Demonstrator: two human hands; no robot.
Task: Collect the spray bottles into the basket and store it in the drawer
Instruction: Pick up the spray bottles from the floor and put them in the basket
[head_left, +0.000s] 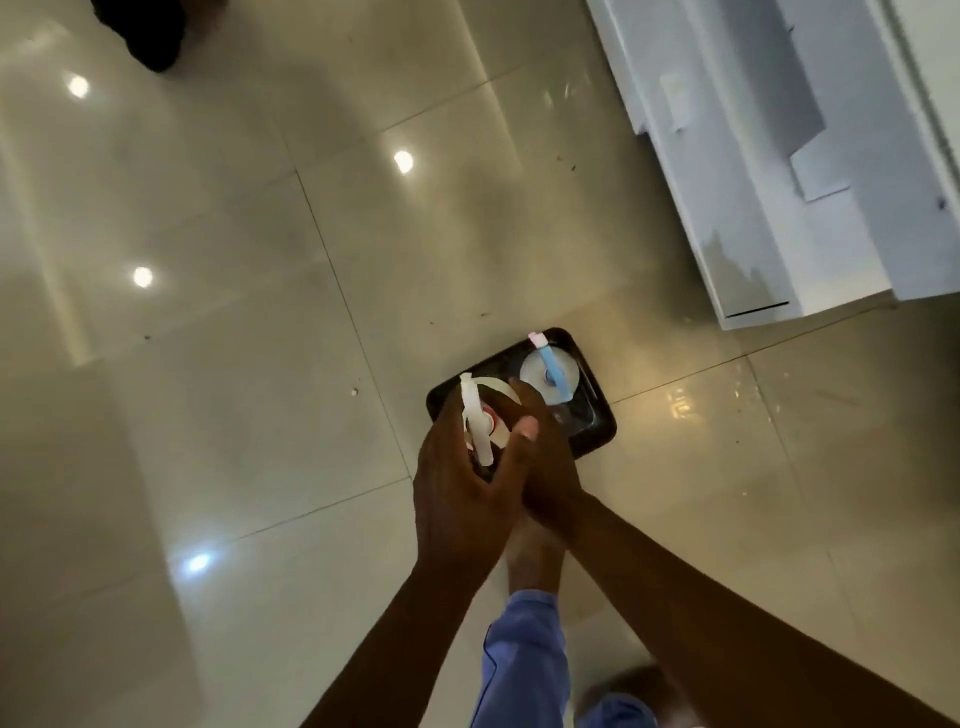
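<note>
Holding two spray bottles (545, 376), dark basket (592, 431) on floor, hands (467, 467) gripping it

basket (597, 434) dark brown-black. one spray bottle (545, 375) white, blue trigger; other bottle (480, 415) white, red collar. floor (208, 364) glossy beige tile. cabinet (779, 156) white.

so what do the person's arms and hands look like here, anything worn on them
Both forearms are bare right up to the bottom edge of the frame, with no sleeves in view. The left hand and right hand wear no gloves, and no rings, watch or bracelet can be seen. The blue fabric between the arms looks like a trouser leg.
</note>
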